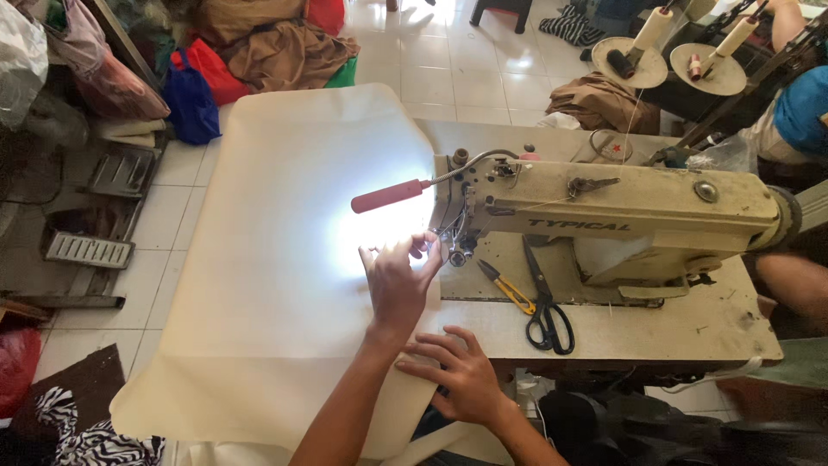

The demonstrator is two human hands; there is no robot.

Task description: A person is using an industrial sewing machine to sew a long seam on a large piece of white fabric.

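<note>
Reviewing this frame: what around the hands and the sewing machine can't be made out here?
- Head view: the needle area is too small, and the left hand covers part of it.
- Cream fabric beside the machine is washed out by lamp glare, so any seam is lost.
- Right hand lies flat on the fabric; what is beneath it is hidden.
- Scissors show, but the snips' blades are too small.
</note>
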